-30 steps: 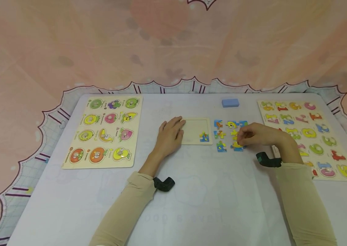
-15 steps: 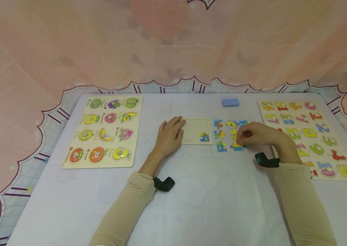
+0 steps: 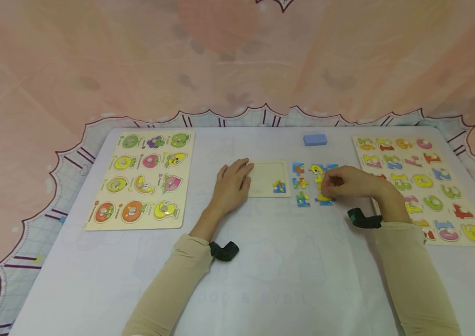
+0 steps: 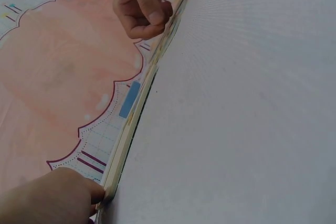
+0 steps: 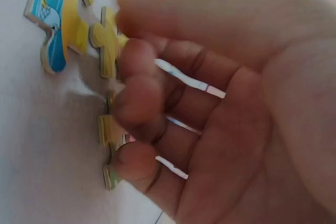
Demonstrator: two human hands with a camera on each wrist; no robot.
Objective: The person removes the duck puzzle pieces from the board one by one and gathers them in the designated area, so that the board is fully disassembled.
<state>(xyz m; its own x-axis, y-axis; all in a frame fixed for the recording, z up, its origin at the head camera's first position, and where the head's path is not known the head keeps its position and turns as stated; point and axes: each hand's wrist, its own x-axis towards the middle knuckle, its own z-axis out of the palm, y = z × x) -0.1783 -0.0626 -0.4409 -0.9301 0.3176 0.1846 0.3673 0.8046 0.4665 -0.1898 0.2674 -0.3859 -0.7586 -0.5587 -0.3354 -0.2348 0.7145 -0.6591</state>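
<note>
My left hand (image 3: 232,183) rests with extended fingers on the left side of a small wooden puzzle board (image 3: 262,179). One blue and yellow puzzle piece (image 3: 280,186) lies in the board's lower right corner. Loose jigsaw pieces (image 3: 302,199) are laid out in rows just right of the board. Over the right-hand ones hovers my right hand (image 3: 348,182), fingers loosely bent and thumb apart from the index fingertip. In the right wrist view, a yellow puzzle piece (image 5: 107,45) shows just beyond those fingertips. No held piece can be made out; the hand hides some pieces.
A fruit peg board (image 3: 161,182) lies to the left, a number peg board (image 3: 424,196) to the right, partly under the right forearm. A blue block (image 3: 315,140) sits near the far edge of the white table (image 3: 271,275). Behind hangs a patterned cloth (image 3: 237,56).
My right hand has shifted slightly left over the loose pieces. The left hand and the board stay where they were.
</note>
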